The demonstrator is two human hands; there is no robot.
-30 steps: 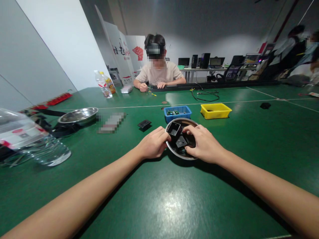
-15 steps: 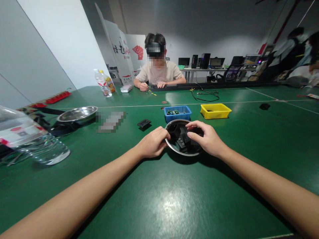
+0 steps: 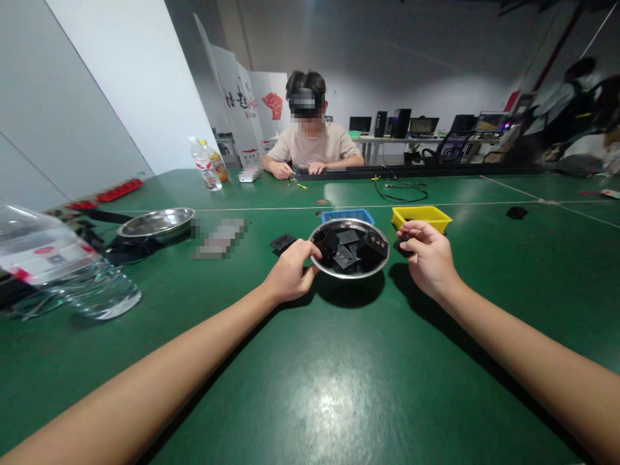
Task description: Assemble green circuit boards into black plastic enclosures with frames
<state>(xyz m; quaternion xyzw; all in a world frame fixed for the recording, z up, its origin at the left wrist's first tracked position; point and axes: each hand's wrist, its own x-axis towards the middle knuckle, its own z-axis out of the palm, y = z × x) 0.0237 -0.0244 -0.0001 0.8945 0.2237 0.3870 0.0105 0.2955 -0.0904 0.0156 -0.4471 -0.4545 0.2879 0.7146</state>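
Observation:
My left hand (image 3: 292, 271) grips the left rim of a round metal bowl (image 3: 349, 276), which is raised off the table with its shadow beneath. Several black plastic pieces (image 3: 346, 255) lie in the bowl, some with raised lettering. To the right of the bowl, my right hand (image 3: 429, 257) is closed on a small black plastic piece (image 3: 403, 245), partly hidden by the fingers. Just behind the bowl is a blue bin (image 3: 361, 216), mostly covered by it. A yellow bin (image 3: 426, 218) stands behind my right hand. Another black piece (image 3: 282, 243) lies left of the bowl.
On the left are a large water bottle (image 3: 72, 271) and a shallow metal dish (image 3: 157, 223). A black cable (image 3: 402, 190) lies farther back. Across the green table (image 3: 310, 368) sits a person (image 3: 312, 145). One black piece (image 3: 516, 212) lies far right.
My right hand has come out of the bowl and moved right with a black plastic piece. My left hand has lifted the bowl, which now hides most of the blue bin.

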